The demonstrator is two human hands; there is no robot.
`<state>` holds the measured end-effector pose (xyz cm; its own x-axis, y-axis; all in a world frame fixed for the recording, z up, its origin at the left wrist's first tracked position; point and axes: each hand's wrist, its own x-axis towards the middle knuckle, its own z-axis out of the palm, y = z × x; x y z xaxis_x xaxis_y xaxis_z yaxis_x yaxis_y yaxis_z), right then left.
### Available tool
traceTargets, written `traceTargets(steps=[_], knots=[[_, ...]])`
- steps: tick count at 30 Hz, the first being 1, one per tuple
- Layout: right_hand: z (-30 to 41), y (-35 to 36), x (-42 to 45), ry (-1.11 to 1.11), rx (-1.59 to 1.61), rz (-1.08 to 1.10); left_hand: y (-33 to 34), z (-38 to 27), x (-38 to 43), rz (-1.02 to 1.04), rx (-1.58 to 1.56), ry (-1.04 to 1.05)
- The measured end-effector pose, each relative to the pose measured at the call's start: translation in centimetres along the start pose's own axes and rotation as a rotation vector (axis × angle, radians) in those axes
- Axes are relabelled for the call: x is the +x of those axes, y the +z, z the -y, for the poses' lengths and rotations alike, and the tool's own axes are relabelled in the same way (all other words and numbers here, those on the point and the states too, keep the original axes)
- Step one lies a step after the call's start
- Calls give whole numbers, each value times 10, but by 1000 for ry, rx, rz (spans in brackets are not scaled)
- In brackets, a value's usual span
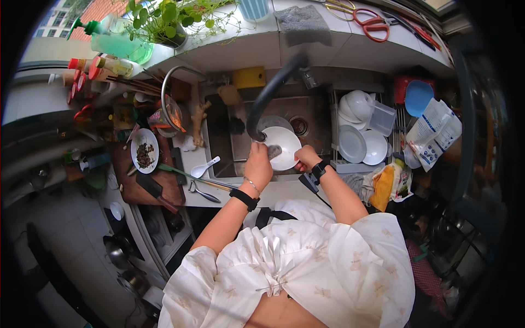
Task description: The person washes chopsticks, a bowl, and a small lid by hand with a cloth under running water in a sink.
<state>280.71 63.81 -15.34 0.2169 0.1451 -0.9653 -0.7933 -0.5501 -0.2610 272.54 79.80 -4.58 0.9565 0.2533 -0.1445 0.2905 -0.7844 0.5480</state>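
Note:
Over the metal sink [246, 164], a white bowl [289, 143] is tilted below the dark curved faucet [266, 94]. My right hand [307, 158] grips the bowl's rim on the right. At the bowl's left edge, my left hand [258, 160] is closed near the faucet's end; whether it holds the faucet end or the bowl's rim is hidden by the fingers. A greyish patch, perhaps running water, shows inside the bowl beside the left fingers. Another round dish [279, 122] lies partly hidden behind the bowl, near the drain [299, 125].
Right of the sink stands a dish rack [357, 168] with bowls and plates. On the left, a cutting board [123, 184] bears a food plate [145, 164] and a cleaver [149, 186]. A white spoon [201, 169] and a peeler [205, 194] lie at the front edge.

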Motion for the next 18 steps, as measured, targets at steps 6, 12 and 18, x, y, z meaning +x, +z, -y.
traceTargets(steps=[6,12,18], knots=[[6,-2,-70,-186,-208,-144,11,-24,-38,374,473,232],[-2,-1,-95,-317,-265,-162,31,-22,-61,331,204,443],[-39,3,-76,-565,-204,-180,31,-27,-65,478,198,360]])
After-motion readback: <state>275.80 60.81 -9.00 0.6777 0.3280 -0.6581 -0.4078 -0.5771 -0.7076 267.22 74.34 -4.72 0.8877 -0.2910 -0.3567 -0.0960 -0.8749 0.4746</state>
